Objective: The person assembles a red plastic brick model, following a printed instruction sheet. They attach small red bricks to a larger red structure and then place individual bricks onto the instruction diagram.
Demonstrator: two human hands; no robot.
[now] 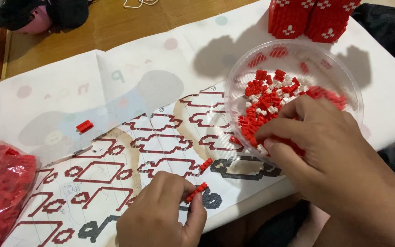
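Left hand point(161, 212) low centre, fingers curled in tight, thumb and forefinger pinched on a short red brick strip point(195, 192) that pokes out up-right from the fingertips; hand rests over the lower edge of the instruction sheet point(129, 119). A second red strip point(205, 164) lies loose on the sheet just above and right of the held one, not touched. Right hand point(325, 146) reaches into the clear plastic bowl point(350, 89) from the lower right, fingers bent and close together, tips down among the loose red and white bricks point(266, 98); thumb point(280, 153) sits at the near rim. Can't tell whether it has actually gripped a piece, fingertips are buried in the pile. Bowl sits on the sheet at right, bricks heaped mostly to its left and centre. Single red brick point(84, 126) lies alone on the sheet well left of both hands. Bag of red bricks point(1, 187) at the left edge, partly cut off. Built red block model with white marks point(314, 18) stands behind the bowl at top right. Sheet shows red and dark outline diagrams, spread over a wooden table point(115, 23). Dark cloth and pink item at top left, blurred.
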